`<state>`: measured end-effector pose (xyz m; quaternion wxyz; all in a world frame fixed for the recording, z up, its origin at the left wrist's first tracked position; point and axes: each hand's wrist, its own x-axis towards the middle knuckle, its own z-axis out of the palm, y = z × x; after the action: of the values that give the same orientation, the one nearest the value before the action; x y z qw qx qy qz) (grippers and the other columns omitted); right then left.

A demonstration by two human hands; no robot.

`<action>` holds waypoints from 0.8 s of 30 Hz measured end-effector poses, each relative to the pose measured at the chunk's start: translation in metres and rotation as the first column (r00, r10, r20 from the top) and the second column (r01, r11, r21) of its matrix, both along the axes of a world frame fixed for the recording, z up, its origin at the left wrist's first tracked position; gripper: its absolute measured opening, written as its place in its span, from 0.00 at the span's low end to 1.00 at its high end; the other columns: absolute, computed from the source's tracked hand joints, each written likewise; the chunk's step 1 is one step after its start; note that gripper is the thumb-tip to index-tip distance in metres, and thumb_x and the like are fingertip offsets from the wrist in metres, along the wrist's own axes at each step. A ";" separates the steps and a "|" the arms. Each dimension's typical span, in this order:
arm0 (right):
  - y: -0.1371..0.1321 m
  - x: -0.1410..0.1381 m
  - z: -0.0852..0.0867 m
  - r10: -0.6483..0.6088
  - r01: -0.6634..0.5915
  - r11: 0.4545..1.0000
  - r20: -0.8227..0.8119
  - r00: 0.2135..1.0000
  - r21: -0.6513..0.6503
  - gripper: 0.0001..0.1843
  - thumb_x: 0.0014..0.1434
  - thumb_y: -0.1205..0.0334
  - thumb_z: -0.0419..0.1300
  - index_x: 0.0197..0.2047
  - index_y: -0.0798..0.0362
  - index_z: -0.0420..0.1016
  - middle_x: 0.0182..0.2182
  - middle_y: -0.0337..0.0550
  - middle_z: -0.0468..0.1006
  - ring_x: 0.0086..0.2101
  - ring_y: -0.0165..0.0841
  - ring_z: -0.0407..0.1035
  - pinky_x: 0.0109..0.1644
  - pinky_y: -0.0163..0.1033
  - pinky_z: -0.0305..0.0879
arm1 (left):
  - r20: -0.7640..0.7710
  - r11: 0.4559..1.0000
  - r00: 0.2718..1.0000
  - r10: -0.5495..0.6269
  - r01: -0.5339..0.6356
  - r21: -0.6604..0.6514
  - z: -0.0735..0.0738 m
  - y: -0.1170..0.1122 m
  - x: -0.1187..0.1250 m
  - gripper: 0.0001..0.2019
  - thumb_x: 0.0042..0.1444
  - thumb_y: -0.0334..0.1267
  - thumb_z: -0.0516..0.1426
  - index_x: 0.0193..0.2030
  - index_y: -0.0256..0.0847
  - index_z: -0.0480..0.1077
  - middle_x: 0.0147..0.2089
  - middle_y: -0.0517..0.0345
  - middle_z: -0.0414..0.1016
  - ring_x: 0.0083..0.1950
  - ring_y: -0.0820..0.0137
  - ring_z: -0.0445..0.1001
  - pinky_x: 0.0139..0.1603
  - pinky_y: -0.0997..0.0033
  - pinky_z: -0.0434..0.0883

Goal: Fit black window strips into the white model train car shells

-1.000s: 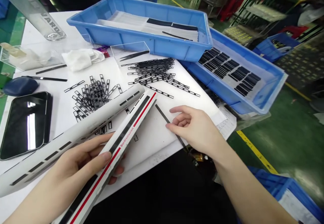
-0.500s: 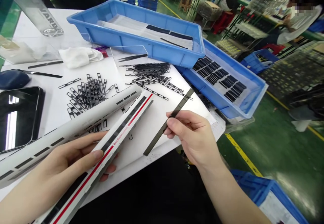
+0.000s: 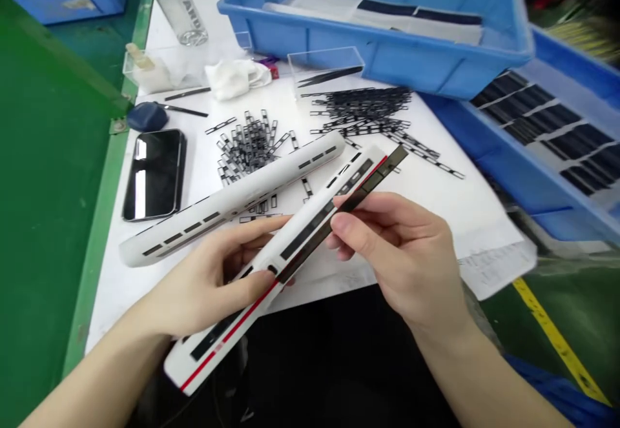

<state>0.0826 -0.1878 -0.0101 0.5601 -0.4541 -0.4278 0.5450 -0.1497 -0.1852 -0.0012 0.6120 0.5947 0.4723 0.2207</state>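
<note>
- Left hand (image 3: 213, 279), head view: closed around the lower half of a white train shell (image 3: 310, 210), thumb on top, fingers passing underneath.
- Right hand (image 3: 411, 247): pinching a dark, translucent strip (image 3: 371, 186) between thumb and fingers, near the middle of its length.
- Train shell: held at a slant over the near edge of the bench (image 3: 475, 215), marked with a red stripe and dark window bands.
- Dark strip: laid along the red-striped side of the shell, lower end just beside the left thumb, upper end projecting past the shell. Cannot tell whether touching along its full length.
- Second white shell (image 3: 237, 195): lying on the bench, beyond the left hand.
- Short black frames (image 3: 247, 147): heaped behind the second shell.
- Long black frames (image 3: 363, 108): piled farther right, in front of a blue tray (image 3: 387, 60).
- Phone (image 3: 155, 176): flat at the left side.
</note>
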 end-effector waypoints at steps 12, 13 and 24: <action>0.013 0.000 -0.018 -0.162 0.142 0.984 0.197 0.967 0.110 0.08 0.56 0.68 0.75 0.37 0.45 0.87 0.31 0.34 0.86 0.22 0.27 0.75 0.21 0.31 0.74 | 0.049 0.999 0.998 0.034 -0.033 -0.035 0.000 -0.003 0.006 0.31 0.59 0.27 0.62 0.70 0.50 0.72 0.42 0.58 0.84 0.61 0.53 0.80 0.44 0.74 0.80; 0.011 -0.001 -0.017 -0.167 0.146 0.983 0.216 0.962 0.111 0.08 0.57 0.68 0.75 0.37 0.45 0.87 0.31 0.34 0.86 0.22 0.27 0.75 0.22 0.30 0.74 | 0.058 0.998 0.997 0.043 -0.040 -0.044 0.000 -0.004 0.007 0.31 0.60 0.29 0.63 0.70 0.49 0.72 0.42 0.58 0.84 0.59 0.54 0.81 0.43 0.74 0.79; 0.001 -0.011 -0.011 -0.145 0.109 0.987 0.353 0.924 0.121 0.07 0.61 0.66 0.73 0.43 0.47 0.85 0.31 0.34 0.84 0.27 0.28 0.76 0.31 0.33 0.78 | 0.078 0.967 0.976 0.203 -0.187 -0.171 0.003 -0.011 0.017 0.27 0.56 0.30 0.72 0.63 0.51 0.80 0.45 0.61 0.88 0.39 0.70 0.82 0.35 0.82 0.76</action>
<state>0.0717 -0.1868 -0.0213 0.5280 -0.5448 -0.5195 0.3931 -0.1331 -0.1960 0.0014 0.6554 0.4824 0.5154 0.2686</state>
